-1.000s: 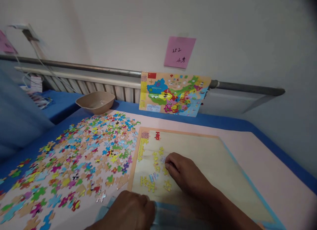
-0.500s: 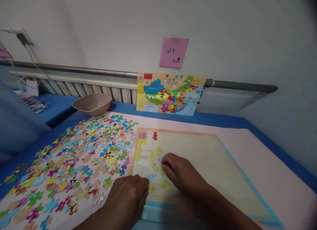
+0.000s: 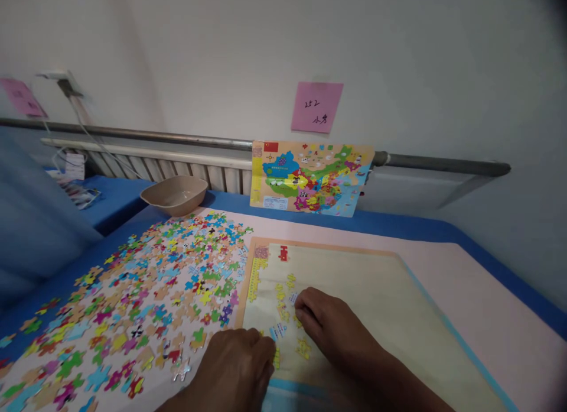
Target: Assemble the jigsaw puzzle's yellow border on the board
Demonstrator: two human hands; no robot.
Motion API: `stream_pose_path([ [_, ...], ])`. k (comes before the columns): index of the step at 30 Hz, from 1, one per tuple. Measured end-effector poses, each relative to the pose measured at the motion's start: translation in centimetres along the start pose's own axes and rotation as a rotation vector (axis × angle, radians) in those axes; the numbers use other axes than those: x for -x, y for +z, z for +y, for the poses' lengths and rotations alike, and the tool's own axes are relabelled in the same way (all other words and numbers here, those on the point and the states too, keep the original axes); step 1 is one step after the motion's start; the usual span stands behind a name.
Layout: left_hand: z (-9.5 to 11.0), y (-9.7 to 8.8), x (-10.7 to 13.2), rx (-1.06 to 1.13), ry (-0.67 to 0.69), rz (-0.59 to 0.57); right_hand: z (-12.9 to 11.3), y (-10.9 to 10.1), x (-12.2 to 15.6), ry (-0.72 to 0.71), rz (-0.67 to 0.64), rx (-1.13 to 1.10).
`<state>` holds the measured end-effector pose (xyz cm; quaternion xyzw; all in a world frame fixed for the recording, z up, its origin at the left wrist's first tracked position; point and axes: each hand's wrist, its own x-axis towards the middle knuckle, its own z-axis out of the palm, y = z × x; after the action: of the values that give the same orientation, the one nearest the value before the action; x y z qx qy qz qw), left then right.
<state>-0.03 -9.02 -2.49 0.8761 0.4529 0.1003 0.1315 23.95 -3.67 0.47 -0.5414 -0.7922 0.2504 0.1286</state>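
Note:
A pale puzzle board (image 3: 381, 299) with an orange rim lies on the table in front of me. A few yellow pieces (image 3: 283, 294) and a red piece (image 3: 283, 252) sit in its left part. My right hand (image 3: 328, 326) rests on the board, fingers curled down onto the yellow pieces. My left hand (image 3: 237, 370) lies at the board's near left corner, fingers bent over a yellow piece (image 3: 276, 357). Whether either hand grips a piece is hidden.
Several loose colourful puzzle pieces (image 3: 142, 299) cover the table to the left. A beige bowl (image 3: 174, 194) stands behind them. A colourful map picture (image 3: 310, 177) leans on the radiator, below a pink note (image 3: 316, 107). A blue cloth edges the table (image 3: 509, 317).
My left hand moved up from the near edge onto the board's near left corner. The right hand stayed on the yellow pieces. The view shifted slightly.

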Motion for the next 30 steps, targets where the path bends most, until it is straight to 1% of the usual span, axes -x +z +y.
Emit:
stream_pose_path([
  [4,0.0,0.1,0.0,0.018,-0.027,0.004,0.2,0.2,0.0,-0.009,0.006,-0.001],
  [10,0.6,-0.4,0.1,-0.01,-0.09,-0.033,0.3,0.0,0.0,-0.032,0.01,0.007],
  [13,0.7,-0.5,0.2,-0.009,-0.07,-0.024,0.4,-0.5,0.0,-0.033,0.019,0.013],
  [18,0.7,-0.5,0.4,0.017,-0.026,0.048,1.2,-1.5,0.0,-0.022,0.093,0.018],
  [20,0.7,-0.4,0.4,0.013,-0.021,0.056,1.4,-2.1,0.0,-0.025,0.094,0.033],
  [22,0.7,-0.4,0.4,0.006,-0.042,0.06,1.4,-2.8,0.1,-0.051,0.045,0.04],
  [26,0.6,-0.8,0.4,0.072,-0.067,0.118,0.7,-3.9,0.8,-0.134,-0.16,0.005],
  [28,0.5,-1.2,0.4,0.097,-0.063,0.153,0.1,-4.0,1.1,-0.153,-0.235,0.003],
  [30,0.4,-1.5,0.5,0.089,-0.052,0.183,-0.3,-3.8,1.3,-0.161,-0.273,0.022],
])
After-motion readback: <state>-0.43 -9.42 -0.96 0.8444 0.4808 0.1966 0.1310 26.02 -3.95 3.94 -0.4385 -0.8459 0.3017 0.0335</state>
